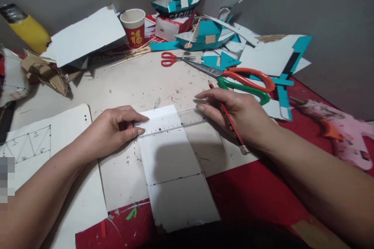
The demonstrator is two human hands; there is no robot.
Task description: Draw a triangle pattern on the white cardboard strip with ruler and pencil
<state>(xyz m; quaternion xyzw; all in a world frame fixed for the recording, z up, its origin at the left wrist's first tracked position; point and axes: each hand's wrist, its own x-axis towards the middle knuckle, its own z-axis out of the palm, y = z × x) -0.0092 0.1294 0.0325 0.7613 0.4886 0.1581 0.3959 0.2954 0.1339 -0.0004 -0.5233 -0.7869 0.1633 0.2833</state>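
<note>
Ruler [168, 123] is pinched at one end by the left hand [113, 130] across white card [178, 159], mid-table [134, 85] toward the near edge; pencil [232, 126] is gripped by the right hand [247, 116], thumb and forefinger parted. Alignment seems underway; steady pressure is called for.

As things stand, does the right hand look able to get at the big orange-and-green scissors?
Probably yes: the scissors lie just beyond the right hand, handles uncovered, though the pencil it holds might hamper the grip.
</note>
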